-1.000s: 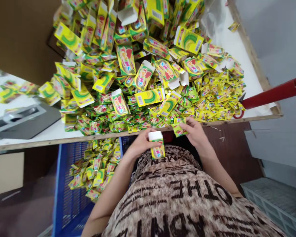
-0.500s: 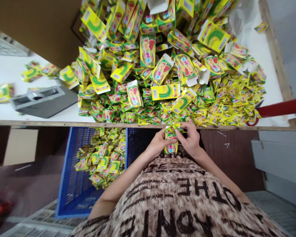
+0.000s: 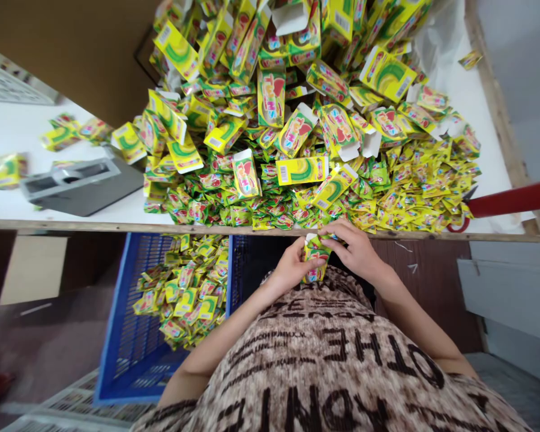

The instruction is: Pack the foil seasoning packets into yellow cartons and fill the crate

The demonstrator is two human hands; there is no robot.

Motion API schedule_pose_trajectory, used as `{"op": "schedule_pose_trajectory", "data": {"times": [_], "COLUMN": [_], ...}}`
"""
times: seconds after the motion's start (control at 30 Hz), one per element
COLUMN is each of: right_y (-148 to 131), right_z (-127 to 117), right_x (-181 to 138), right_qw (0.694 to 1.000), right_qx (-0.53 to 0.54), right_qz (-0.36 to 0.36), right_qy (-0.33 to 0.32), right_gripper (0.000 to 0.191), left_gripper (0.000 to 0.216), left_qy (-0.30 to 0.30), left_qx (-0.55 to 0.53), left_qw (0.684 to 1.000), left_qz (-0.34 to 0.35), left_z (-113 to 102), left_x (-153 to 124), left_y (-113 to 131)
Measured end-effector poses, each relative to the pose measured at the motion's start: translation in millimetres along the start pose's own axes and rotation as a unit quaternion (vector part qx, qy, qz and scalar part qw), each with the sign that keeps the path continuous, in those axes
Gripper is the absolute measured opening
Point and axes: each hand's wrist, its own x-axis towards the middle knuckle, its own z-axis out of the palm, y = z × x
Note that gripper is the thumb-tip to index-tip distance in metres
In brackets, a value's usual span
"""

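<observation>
In front of my body, just below the table edge, my left hand is closed around a small yellow-and-green candy box with a watermelon print. A white flap stands up at the box's top. At that upper end, the fingers of my right hand are bent over a small green candy packet, partly hidden by them. Just past the table edge lies a heap of small candy packets, green towards the left and yellow towards the right. More candy boxes pile up behind them, several with flaps open.
A blue crate with many boxes in it stands below the table, left of my body. A grey tape dispenser sits on the table's left, near a large cardboard box. From the right edge reaches a red handle-like bar.
My right hand has shifted slightly right, its fingers now bent over the box's top. The box has moved slightly right in my left hand, and a white flap now shows.
</observation>
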Motion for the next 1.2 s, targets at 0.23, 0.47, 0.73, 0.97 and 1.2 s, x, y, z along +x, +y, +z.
{"op": "schedule_pose_trajectory", "data": {"times": [0.23, 0.47, 0.73, 0.97, 1.2], "right_y": [-5.6, -12.4, -30.6, -28.4, -36.3], "right_z": [-0.7, -4.1, -3.3, -4.6, -2.4], "right_x": [-3.5, 0.1, 11.7, 13.2, 21.3], "right_qw": [1.0, 0.994, 0.968, 0.976, 0.947], "right_qx": [0.002, -0.048, -0.172, -0.132, -0.219], "right_qz": [-0.002, -0.019, -0.004, 0.031, 0.042], "right_qy": [-0.031, -0.092, -0.184, -0.172, -0.232], "right_gripper": [0.025, 0.009, 0.014, 0.014, 0.012], "left_gripper": [0.043, 0.037, 0.037, 0.031, 0.036], "left_qy": [0.0, -0.007, -0.009, -0.024, -0.051], "left_qx": [0.093, 0.081, 0.034, 0.039, 0.11], "left_qw": [0.995, 0.997, 0.999, 0.999, 0.992], "left_qz": [0.039, 0.015, 0.007, 0.009, 0.035], "left_z": [0.1, 1.8, 4.5, -1.2, -7.2], "left_x": [-2.3, -3.9, -8.5, -14.0, -15.5], "left_y": [5.0, -4.3, 1.8, -5.8, -15.3]}}
